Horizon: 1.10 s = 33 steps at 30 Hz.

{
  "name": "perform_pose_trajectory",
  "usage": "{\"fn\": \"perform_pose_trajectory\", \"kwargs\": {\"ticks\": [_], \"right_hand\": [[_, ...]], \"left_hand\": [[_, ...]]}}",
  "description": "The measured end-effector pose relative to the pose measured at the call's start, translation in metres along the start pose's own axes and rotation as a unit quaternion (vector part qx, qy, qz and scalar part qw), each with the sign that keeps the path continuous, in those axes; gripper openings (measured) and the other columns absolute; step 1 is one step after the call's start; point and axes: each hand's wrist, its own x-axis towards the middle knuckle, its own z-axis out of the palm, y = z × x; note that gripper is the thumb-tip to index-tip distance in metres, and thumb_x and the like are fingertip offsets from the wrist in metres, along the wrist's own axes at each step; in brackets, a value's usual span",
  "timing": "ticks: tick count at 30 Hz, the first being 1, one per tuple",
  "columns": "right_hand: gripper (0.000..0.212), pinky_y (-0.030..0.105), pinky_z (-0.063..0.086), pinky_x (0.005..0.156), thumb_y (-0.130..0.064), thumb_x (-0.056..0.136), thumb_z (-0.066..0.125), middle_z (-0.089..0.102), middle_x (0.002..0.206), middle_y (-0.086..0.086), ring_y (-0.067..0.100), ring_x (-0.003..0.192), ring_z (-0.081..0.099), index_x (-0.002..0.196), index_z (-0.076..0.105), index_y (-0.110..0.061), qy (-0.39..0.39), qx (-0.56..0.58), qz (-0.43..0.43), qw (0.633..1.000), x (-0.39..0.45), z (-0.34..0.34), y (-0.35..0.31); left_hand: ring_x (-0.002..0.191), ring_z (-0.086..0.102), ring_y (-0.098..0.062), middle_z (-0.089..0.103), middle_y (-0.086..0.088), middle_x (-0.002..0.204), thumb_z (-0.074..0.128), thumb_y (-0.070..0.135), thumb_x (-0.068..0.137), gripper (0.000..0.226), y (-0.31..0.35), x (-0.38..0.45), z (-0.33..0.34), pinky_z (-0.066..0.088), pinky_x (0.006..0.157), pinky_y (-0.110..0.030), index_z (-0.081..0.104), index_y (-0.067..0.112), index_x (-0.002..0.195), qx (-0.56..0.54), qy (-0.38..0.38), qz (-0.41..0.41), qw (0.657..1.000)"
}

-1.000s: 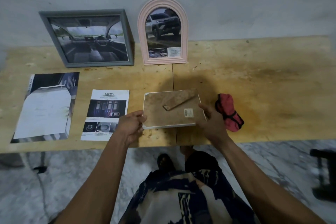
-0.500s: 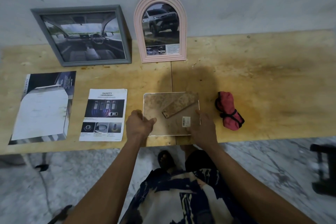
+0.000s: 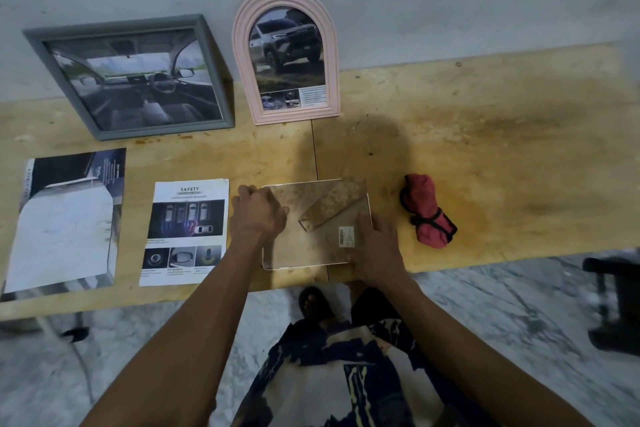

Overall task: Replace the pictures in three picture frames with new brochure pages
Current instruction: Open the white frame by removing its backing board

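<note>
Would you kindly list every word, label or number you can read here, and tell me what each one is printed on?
"SAFETY": heading at the top of the brochure page lying left of the face-down frame.
Smaller lines on that page: too small to read.
Sticker on the frame's backing: blurred.
Caption block in the pink arched frame: unreadable.
Lettering on the truck's grille in that picture: too blurred.
Text on the dark brochure page at far left: unreadable.

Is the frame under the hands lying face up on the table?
No, the white frame lies face down, its brown backing board and folded stand showing, with the left hand and right hand on it.
</note>
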Motion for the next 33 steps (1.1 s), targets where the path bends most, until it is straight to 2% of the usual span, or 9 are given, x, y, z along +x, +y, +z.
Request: {"fn": "perform_pose_trajectory", "kwargs": {"ticks": [4,7,12,17,20,22,25,29,33], "right_hand": [[0.084,0.039,0.025,0.108,-0.033,0.084,0.071,0.036,0.146,0.015,0.033,0.135,0.029,0.149,0.025,-0.006,-0.009,-0.036,-0.022,0.999,0.004,0.002,0.003],[0.088,0.041,0.018,0.112,-0.034,0.086,0.069,0.031,0.152,0.014,0.03,0.142,0.02,0.152,0.019,-0.003,-0.019,-0.071,-0.037,0.997,0.007,0.0,0.004],[0.088,0.043,0.018,0.11,-0.031,0.085,0.068,0.028,0.155,0.012,0.028,0.144,0.015,0.152,0.017,-0.005,-0.031,-0.104,-0.037,0.993,0.009,0.0,0.004],[0.087,0.043,0.019,0.109,-0.028,0.085,0.069,0.029,0.154,0.014,0.029,0.144,0.015,0.151,0.019,-0.004,-0.023,-0.099,-0.043,0.994,0.007,-0.001,0.005],[0.089,0.042,0.018,0.11,-0.025,0.084,0.07,0.027,0.154,0.015,0.028,0.145,0.012,0.152,0.018,-0.004,-0.021,-0.09,-0.04,0.995,0.007,0.001,0.006],[0.09,0.042,0.018,0.11,-0.023,0.082,0.071,0.026,0.154,0.015,0.028,0.145,0.012,0.152,0.017,-0.004,-0.016,-0.083,-0.037,0.996,0.008,0.003,0.007],[0.091,0.039,0.018,0.11,-0.021,0.082,0.071,0.025,0.153,0.015,0.026,0.143,0.01,0.152,0.016,-0.004,-0.013,-0.086,-0.035,0.996,0.009,0.006,0.007],[0.094,0.038,0.025,0.108,-0.02,0.078,0.074,0.023,0.153,0.014,0.03,0.141,0.018,0.151,0.017,-0.01,-0.024,-0.064,-0.006,0.998,0.011,0.012,0.01],[0.097,0.037,0.032,0.104,-0.025,0.076,0.075,0.02,0.153,0.01,0.032,0.138,0.024,0.151,0.014,-0.016,-0.038,-0.056,0.012,0.998,0.014,0.015,0.012]], "left_hand": [[0.123,0.041,-0.035,0.053,-0.015,0.127,0.064,0.057,0.083,0.057,0.001,0.011,-0.001,0.039,0.101,-0.043,0.062,0.011,0.117,-0.027,-0.005,-0.021,0.999],[0.118,0.05,-0.035,0.054,-0.019,0.127,0.069,0.044,0.088,0.047,0.005,0.015,-0.007,0.042,0.101,-0.037,0.06,0.008,0.118,-0.089,0.003,-0.044,0.995],[0.109,0.059,-0.036,0.066,-0.019,0.114,0.068,0.032,0.092,0.034,0.009,0.017,-0.016,0.051,0.093,-0.038,0.063,0.002,0.108,-0.128,-0.007,-0.045,0.991],[0.107,0.059,-0.032,0.064,-0.012,0.114,0.069,0.033,0.091,0.033,0.005,0.018,-0.017,0.051,0.095,-0.041,0.057,0.01,0.112,-0.169,-0.014,-0.059,0.984],[0.104,0.06,-0.027,0.064,-0.006,0.111,0.073,0.034,0.088,0.035,0.0,0.01,-0.01,0.052,0.097,-0.043,0.054,0.015,0.112,-0.254,-0.002,-0.096,0.962],[0.104,0.063,-0.023,0.067,-0.002,0.107,0.08,0.037,0.08,0.042,-0.006,0.008,-0.006,0.053,0.097,-0.042,0.063,0.012,0.109,-0.3,0.013,-0.136,0.944],[0.095,0.069,-0.023,0.073,-0.002,0.093,0.085,0.04,0.071,0.034,-0.018,0.004,-0.003,0.056,0.093,-0.044,0.072,0.014,0.087,-0.343,-0.028,-0.167,0.924],[0.095,0.067,-0.028,0.073,-0.006,0.095,0.082,0.047,0.07,0.038,-0.028,-0.011,0.002,0.056,0.089,-0.043,0.065,0.014,0.077,-0.272,-0.07,-0.145,0.949],[0.088,0.065,-0.027,0.072,-0.004,0.088,0.079,0.043,0.078,0.034,-0.026,-0.029,0.011,0.053,0.079,-0.037,0.061,0.014,0.074,-0.21,-0.045,-0.114,0.97]]}}
